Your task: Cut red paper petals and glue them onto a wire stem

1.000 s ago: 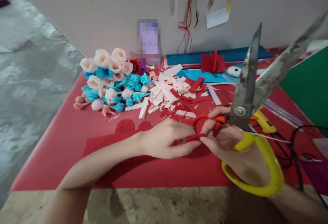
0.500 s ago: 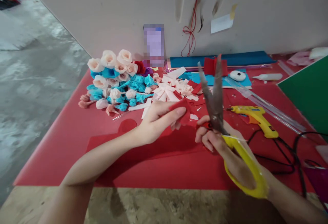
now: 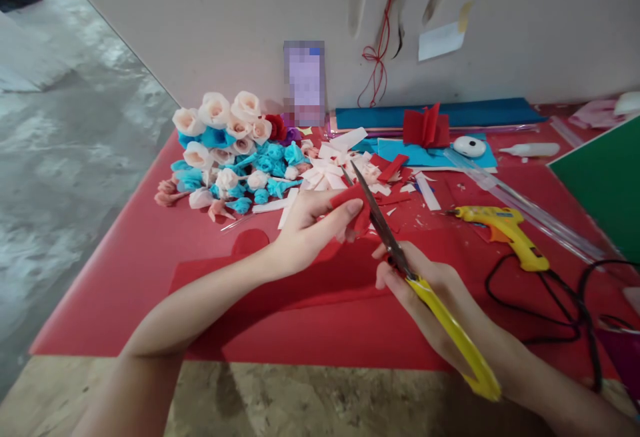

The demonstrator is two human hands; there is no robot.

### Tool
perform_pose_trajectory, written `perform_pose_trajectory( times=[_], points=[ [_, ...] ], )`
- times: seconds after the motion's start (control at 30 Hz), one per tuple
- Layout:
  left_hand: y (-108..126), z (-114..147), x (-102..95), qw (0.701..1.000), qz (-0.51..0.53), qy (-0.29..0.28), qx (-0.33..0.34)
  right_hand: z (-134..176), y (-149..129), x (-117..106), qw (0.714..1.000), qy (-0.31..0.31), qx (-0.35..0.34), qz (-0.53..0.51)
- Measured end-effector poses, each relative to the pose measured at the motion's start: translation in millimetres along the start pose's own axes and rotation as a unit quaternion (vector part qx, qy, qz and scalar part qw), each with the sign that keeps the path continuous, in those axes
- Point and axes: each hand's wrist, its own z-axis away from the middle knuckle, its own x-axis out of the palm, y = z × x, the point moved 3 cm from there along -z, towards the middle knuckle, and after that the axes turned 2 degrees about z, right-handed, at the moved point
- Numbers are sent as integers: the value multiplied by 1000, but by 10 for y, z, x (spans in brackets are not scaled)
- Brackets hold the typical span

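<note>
My left hand (image 3: 305,234) pinches a small folded piece of red crepe paper (image 3: 356,198) between thumb and fingers above the table. In my right hand (image 3: 425,290) is a pair of scissors (image 3: 384,227) with yellow handles. Their blades point up and to the left, slightly parted, right beside the red piece; whether they touch it I cannot tell. Beneath both hands lies a large flat sheet of red paper (image 3: 300,287). Pale and red paper scraps (image 3: 325,174) are heaped just beyond my left hand.
Paper flowers (image 3: 240,150) in white, blue and pink crowd the back left. A yellow glue gun (image 3: 505,224) with a black cord lies at right, near clear plastic sleeves (image 3: 515,200). A phone (image 3: 305,84) leans on the wall. Folded red paper (image 3: 425,128) sits by a white round case (image 3: 469,146).
The scissors have turned from upright to tilted left, and their blades have come down beside the red piece and drawn closer together. My left hand keeps its pinch.
</note>
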Motion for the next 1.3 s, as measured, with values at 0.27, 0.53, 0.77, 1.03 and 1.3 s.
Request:
perform_pose_trajectory(
  times=[0.27, 0.53, 0.77, 1.03, 1.3],
  points=[
    [20, 17, 63, 999, -31, -39, -2, 13, -4, 6, 1000, 23, 5, -15],
    [24, 28, 73, 999, -39, -33, 8, 11, 68, 68, 998, 40, -13, -43],
    [7, 16, 73, 999, -28, -31, -4, 9, 51, 76, 996, 76, -25, -34],
    [13, 15, 86, 1000, -7, -22, -17, 13, 148, 147, 997, 70, -6, -26],
    [-51, -6, 77, 998, 27, -23, -56, -30, 146, 140, 994, 101, 4, -52]
  ],
)
